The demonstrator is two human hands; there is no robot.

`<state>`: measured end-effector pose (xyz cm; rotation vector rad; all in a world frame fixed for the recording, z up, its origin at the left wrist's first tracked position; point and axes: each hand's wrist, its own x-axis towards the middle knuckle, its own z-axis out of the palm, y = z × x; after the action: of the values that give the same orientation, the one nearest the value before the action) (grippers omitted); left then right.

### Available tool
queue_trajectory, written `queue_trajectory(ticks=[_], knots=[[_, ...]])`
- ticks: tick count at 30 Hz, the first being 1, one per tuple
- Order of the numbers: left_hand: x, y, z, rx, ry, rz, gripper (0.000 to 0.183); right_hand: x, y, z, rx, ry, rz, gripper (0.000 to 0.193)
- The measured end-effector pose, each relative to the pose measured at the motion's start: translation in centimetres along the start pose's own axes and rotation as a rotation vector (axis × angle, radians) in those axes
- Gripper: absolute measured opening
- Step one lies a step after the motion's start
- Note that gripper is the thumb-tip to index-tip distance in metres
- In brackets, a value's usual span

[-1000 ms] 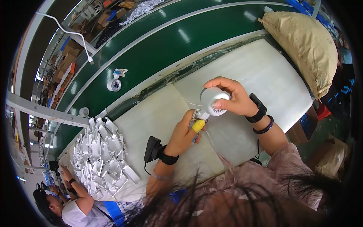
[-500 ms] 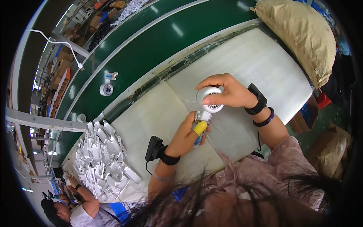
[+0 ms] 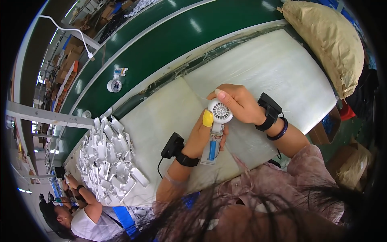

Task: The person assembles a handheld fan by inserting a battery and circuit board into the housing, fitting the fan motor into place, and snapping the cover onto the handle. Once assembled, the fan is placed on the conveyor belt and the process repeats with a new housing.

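Observation:
Both hands hold a small white handheld fan (image 3: 221, 111) over the pale work mat. Its round slotted grille faces up. Below the head, the handle is uncovered, showing a blue battery cell (image 3: 212, 150) and thin wires. My left hand (image 3: 199, 135) is closed round the neck and handle, its yellow-covered thumb pressed on the left rim of the head. My right hand (image 3: 240, 104) grips the head's upper right side, with its thumb near the top edge and the other fingers mostly hidden.
White plastic casings (image 3: 107, 157) lie heaped on the left. Another fan unit (image 3: 115, 85) rests on the green conveyor belt (image 3: 157, 48). A white cable (image 3: 76, 30) hangs upper left. A tan sack (image 3: 326, 40) stands far right. A co-worker (image 3: 86, 218) works lower left.
My left thumb has moved from the handle up to the fan head's rim, exposing the battery. My right thumb has slid off the grille toward the top edge, and the grille now faces up more fully.

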<state>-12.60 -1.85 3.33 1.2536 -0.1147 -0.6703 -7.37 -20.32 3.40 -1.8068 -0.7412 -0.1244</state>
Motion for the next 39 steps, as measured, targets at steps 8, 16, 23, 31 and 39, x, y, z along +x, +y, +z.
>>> queue_trajectory(ticks=[8,16,23,31,39], knots=[[0.4,-0.2,-0.9,-0.155,0.033,-0.080,0.057,-0.1,-0.8,1.8,-0.021,-0.009,-0.084,0.044],[0.9,0.0,-2.2,-0.341,0.162,0.131,0.044,-0.7,-0.8,2.6,-0.177,0.085,-0.086,0.036],[0.7,1.1,-2.6,-0.278,0.474,0.418,0.046,-1.3,-2.0,2.7,-0.114,-0.069,-0.017,0.039],[1.1,0.6,-2.9,-0.271,0.525,0.592,0.037,-1.8,-2.0,4.2,0.003,-0.194,-0.024,0.049],[1.0,0.6,-2.7,-0.196,0.528,0.649,0.036,-2.0,-2.2,4.9,0.166,-0.175,0.049,0.052]])
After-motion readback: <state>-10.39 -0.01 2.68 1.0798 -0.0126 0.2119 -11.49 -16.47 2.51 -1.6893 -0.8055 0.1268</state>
